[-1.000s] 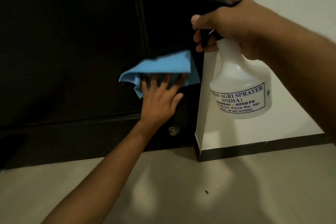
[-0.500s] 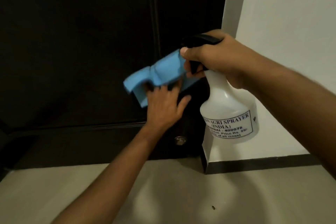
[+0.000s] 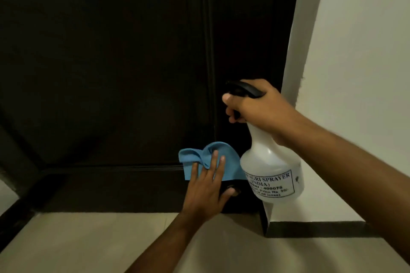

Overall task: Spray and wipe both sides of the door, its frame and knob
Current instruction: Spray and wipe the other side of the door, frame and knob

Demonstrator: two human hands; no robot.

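Left hand presses cloth flat low on door, right hand grips sprayer close above: a trigger squeeze could soak the fingers, not the panel.

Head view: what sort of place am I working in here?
Probably a doorway inside a home or flat: a dark panelled door low to a pale tiled floor, beside a white wall with a dark skirting strip.

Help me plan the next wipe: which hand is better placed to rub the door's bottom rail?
Left. The left hand already presses the blue cloth flat against the door just above that rail; the right hand grips the spray bottle.
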